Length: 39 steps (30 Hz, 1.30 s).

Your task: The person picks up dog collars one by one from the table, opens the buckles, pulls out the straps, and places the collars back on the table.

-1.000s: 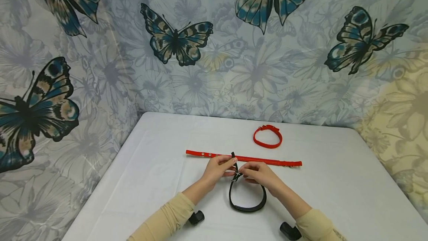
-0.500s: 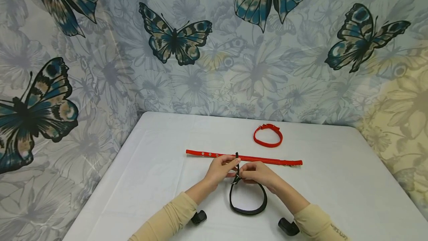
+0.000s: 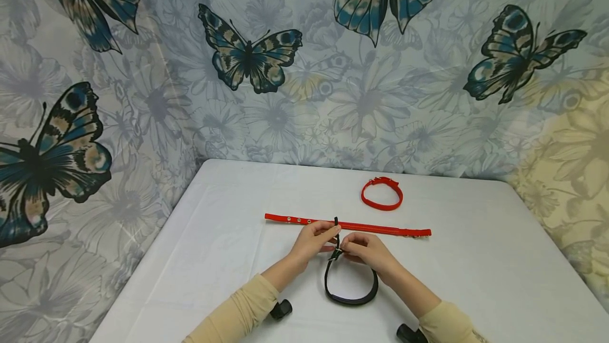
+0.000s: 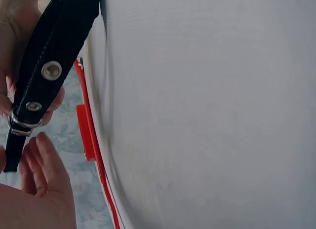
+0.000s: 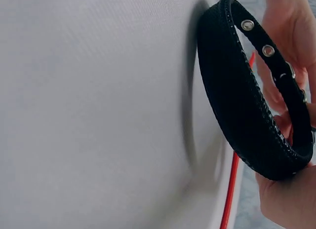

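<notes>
Both hands hold a black collar (image 3: 352, 300), its padded band looping toward the person over the white table. With thumb and fingers, my left hand (image 3: 311, 242) pinches the strap's free end, which points up and away. My right hand (image 3: 368, 252) grips beside the metal buckle (image 3: 335, 253), its fingertips partly hidden. In the left wrist view, the strap passes through the buckle (image 4: 22, 125), with metal eyelets (image 4: 51, 70) above it. The right wrist view shows the collar (image 5: 232, 91) as a fastened loop held on edge.
A red collar (image 3: 382, 207) lies buckled in a loop at the back of the white table (image 3: 476, 258). Another red collar (image 3: 376, 228) is stretched out flat just behind the hands. Black devices (image 3: 282, 309) sit at both wrists. Butterfly-printed fabric (image 3: 371, 110) hangs behind.
The strap's free end has shifted slightly right and stands straighter, with my left hand following it. My right hand has barely moved. Both red collars stay put.
</notes>
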Available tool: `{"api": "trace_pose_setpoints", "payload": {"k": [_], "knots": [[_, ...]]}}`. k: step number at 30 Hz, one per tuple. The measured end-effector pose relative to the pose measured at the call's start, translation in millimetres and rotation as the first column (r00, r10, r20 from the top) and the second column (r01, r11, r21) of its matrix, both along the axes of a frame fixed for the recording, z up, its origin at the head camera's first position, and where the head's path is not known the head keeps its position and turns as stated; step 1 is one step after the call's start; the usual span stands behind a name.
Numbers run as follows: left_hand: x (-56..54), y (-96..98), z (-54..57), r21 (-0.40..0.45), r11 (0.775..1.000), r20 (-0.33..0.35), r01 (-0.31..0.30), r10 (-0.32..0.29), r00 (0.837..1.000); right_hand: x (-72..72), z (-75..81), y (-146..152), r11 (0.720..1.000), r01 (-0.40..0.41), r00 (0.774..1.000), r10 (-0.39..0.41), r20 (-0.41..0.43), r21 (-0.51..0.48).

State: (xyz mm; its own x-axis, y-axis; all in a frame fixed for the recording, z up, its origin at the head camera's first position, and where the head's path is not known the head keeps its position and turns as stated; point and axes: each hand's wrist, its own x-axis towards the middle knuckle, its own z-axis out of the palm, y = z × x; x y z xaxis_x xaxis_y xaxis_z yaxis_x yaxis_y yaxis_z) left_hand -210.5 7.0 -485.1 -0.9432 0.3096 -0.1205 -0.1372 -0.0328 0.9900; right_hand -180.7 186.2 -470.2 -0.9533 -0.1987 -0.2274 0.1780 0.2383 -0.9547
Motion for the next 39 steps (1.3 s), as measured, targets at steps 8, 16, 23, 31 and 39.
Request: {"api": "trace_pose_setpoints", "payload": {"k": [8, 16, 23, 31, 39], "knots": [[6.1, -16.5, 3.5, -0.165, 0.971, 0.011, 0.171, -0.171, 0.985, 5.5, 1.0, 4.3, 0.995, 0.087, 0.996, -0.086, 0.024, -0.043], [14.6, -32.3, 3.5, -0.27, 0.912, 0.085, 0.309, -0.297, 0.951, 7.1, -1.9, 6.6, 0.979, 0.192, 0.981, -0.189, 0.046, -0.067], [16.8, -29.2, 0.9, -0.246, 0.941, 0.049, 0.233, -0.228, 0.972, 8.3, -3.3, 3.7, 0.973, 0.216, 0.975, -0.212, 0.063, -0.077], [15.2, -27.4, -2.1, -0.198, 0.954, 0.027, 0.226, -0.225, 0.974, 9.4, -6.4, 3.2, 0.972, 0.22, 0.975, -0.215, 0.058, -0.085], [14.9, -29.4, -3.0, -0.196, 0.943, 0.007, 0.267, -0.271, 0.963, 9.5, -8.3, 2.7, 0.965, 0.248, 0.968, -0.244, 0.052, -0.088]]}}
